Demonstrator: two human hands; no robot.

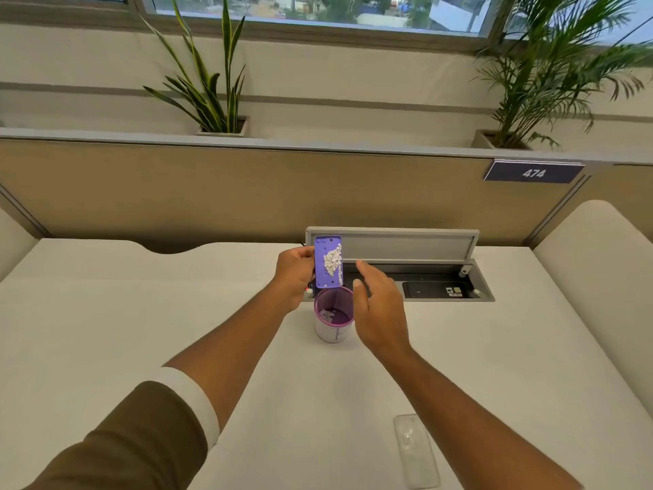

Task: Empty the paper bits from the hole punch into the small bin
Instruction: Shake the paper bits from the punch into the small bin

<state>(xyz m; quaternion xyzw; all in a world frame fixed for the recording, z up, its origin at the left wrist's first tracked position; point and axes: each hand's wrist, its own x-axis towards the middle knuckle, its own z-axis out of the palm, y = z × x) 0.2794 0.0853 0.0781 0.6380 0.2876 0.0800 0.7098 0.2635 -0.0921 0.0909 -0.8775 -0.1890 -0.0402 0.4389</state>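
The left hand (295, 274) is closing its grip on the purple hole punch (328, 262) — holding it upright just above the small bin (334, 318), paper bits (333, 260) clinging to its face. The right hand (380, 309) is hovering beside the bin, fingers spread, gripping nothing — both arms stretching over the bench (141, 313).

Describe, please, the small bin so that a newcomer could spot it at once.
On the white desk, look just in front of the open grey cable hatch. There stands the small bin, between the left hand and the right hand. It alone is a white cup with a purple rim.
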